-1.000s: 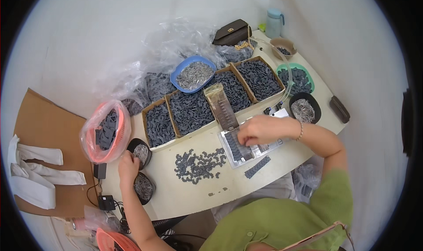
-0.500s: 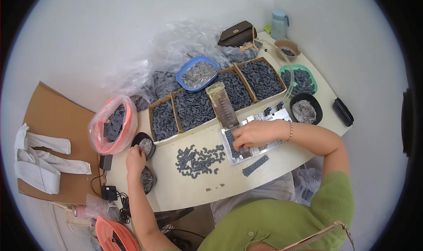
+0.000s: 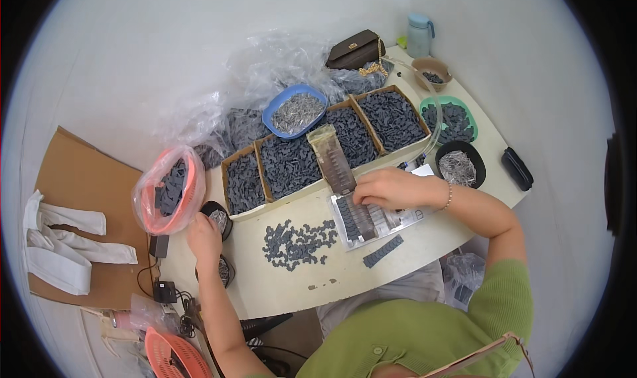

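My right hand (image 3: 393, 187) rests over a silver metal fixture (image 3: 407, 220), fingers bent together; whatever they pinch is too small to make out. In the fixture's left part lies a row of dark grey pieces (image 3: 350, 220), with a clear-covered slotted block (image 3: 335, 166) tilted up behind it. My left hand (image 3: 204, 237) is at the near edge of a small black bowl (image 3: 225, 227) of thin metal pins, its fingers curled and partly hidden. Another black bowl (image 3: 227, 272) of pins sits partly behind the left wrist.
Small dark pieces (image 3: 295, 245) lie loose mid-table; a joined strip (image 3: 383, 251) lies near the front edge. Behind stands a divided cardboard box (image 3: 265, 182) of grey pieces with a blue tray (image 3: 271, 123) on it. Bowls of pins (image 3: 458, 168) and pieces (image 3: 454, 121) stand right.
My right hand has shifted right and slightly up along the fixture, uncovering the row of grey pieces. My left hand has drawn slightly back, its fingers lower at the bowl's edge.
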{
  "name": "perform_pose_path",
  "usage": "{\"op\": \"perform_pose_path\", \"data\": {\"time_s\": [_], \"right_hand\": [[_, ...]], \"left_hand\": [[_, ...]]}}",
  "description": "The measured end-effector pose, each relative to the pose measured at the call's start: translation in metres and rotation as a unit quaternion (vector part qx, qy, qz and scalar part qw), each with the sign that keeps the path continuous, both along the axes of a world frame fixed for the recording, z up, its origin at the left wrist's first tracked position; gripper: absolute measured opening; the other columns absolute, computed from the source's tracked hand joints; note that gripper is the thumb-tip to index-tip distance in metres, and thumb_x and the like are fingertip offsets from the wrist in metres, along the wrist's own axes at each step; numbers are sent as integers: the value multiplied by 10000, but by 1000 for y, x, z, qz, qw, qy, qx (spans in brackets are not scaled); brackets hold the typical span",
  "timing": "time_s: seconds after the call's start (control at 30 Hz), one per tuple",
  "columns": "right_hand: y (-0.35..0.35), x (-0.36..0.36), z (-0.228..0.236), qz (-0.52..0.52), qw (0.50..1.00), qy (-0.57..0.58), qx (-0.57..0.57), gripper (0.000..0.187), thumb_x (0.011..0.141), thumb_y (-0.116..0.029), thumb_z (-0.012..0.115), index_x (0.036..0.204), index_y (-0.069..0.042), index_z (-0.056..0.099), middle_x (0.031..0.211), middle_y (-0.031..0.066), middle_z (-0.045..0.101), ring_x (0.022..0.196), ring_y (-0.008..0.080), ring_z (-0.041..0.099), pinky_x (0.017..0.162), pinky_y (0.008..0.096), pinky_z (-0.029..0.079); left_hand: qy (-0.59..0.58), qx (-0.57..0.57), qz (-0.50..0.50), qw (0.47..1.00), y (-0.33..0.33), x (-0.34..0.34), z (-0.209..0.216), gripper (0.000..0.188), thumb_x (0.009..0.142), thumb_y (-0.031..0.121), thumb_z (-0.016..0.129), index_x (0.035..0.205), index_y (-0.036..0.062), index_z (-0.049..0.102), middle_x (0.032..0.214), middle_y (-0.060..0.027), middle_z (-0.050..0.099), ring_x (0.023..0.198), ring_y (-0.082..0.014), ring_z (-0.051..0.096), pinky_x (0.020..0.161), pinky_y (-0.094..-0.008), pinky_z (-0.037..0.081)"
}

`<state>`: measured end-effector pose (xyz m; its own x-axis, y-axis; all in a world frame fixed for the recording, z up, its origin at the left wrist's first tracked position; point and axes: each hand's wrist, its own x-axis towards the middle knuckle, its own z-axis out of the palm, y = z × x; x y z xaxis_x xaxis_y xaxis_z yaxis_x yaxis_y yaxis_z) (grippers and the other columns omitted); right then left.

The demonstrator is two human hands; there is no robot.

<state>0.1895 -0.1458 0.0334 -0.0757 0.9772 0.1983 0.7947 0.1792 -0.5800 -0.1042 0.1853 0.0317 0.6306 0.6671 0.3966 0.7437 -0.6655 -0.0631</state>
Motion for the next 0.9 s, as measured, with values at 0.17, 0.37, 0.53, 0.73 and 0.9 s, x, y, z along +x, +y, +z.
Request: {"op": "perform_pose_path", "data": {"time_s": [0.17, 0.37, 0.53, 0.73, 0.9], "right_hand": [[-4, -6, 1, 55, 998, -32, 8, 186, 786, -84, 659, 971, -105, 656, 919, 61, 593, 897, 261, 602, 746, 371, 504], [11, -18, -7, 112, 990, -78, -32, 163, 770, -68, 654, 928, -109, 650, 882, 61, 565, 892, 253, 598, 720, 365, 507], [17, -19, 7, 137, 978, -118, -106, 135, 757, -61, 641, 882, -112, 633, 851, 65, 546, 862, 252, 599, 695, 365, 507], [18, -15, -6, 142, 984, -94, -56, 151, 760, -69, 644, 903, -113, 634, 853, 69, 546, 835, 259, 606, 687, 379, 504], [21, -10, -4, 164, 981, -75, -72, 201, 768, -67, 655, 962, -117, 640, 889, 75, 555, 859, 263, 607, 703, 381, 505]], "left_hand": [[-102, -107, -139, 979, -16, 12, -5, 108, 885, 105, 538, 865, -1, 547, 791, -190, 594, 724, -347, 591, 654, -429, 464], [-149, -386, -273, 869, -137, 59, 4, 67, 883, 61, 568, 881, 1, 540, 822, -149, 571, 732, -262, 579, 657, -348, 467], [-88, -432, -317, 839, -174, 65, 11, 75, 866, 60, 593, 865, 6, 542, 845, -141, 545, 775, -306, 566, 675, -377, 461], [-55, -441, -368, 817, -186, 57, -1, 86, 858, 52, 609, 885, 8, 540, 872, -140, 542, 799, -318, 564, 689, -385, 457], [-58, -450, -382, 805, -192, 59, -5, 78, 873, 38, 591, 894, -2, 528, 863, -128, 528, 812, -277, 549, 705, -339, 446]]}}
